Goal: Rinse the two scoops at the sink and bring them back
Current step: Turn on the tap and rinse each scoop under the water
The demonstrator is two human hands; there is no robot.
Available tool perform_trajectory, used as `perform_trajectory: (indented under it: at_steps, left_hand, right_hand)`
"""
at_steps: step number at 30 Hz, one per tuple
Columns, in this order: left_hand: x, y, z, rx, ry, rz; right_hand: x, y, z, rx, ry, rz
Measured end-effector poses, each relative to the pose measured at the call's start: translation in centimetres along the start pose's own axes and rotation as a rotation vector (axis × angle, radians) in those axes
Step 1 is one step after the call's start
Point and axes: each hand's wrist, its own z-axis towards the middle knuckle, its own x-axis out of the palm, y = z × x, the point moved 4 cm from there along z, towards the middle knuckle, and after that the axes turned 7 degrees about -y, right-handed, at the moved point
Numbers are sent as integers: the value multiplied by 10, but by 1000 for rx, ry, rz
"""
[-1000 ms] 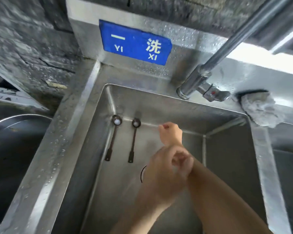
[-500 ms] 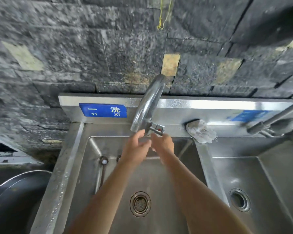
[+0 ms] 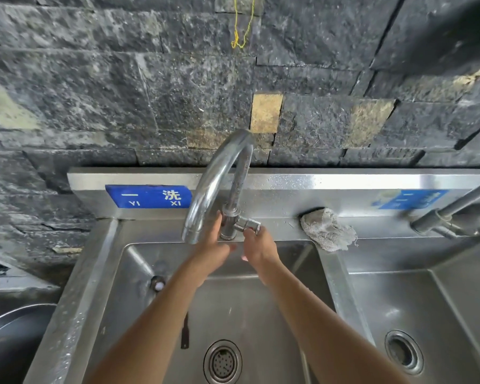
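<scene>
Your right grip (image 3: 257,246) pinches the tap lever (image 3: 247,224); your left grip (image 3: 214,246) is wide, against the tap (image 3: 214,176). The scoops (image 3: 159,286) lie in the sink (image 3: 247,314), partly under your left forearm (image 3: 161,322). Expect them light, stiff, wet-slippery; pinch each by its handle.

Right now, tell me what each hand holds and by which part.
The right hand grips the faucet lever by its outer end; the left hand is open and holds nothing.
</scene>
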Motion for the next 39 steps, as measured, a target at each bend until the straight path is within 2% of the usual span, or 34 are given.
perform_trajectory:
  at_steps: [9, 39]
  left_hand:
    - [9, -3, -3, -3, -2, -147]
    - [5, -5, -14, -17, 41, -193]
  right_hand:
    - [-4, 1, -5, 12, 14, 92]
    - [-14, -7, 7, -38, 71, 163]
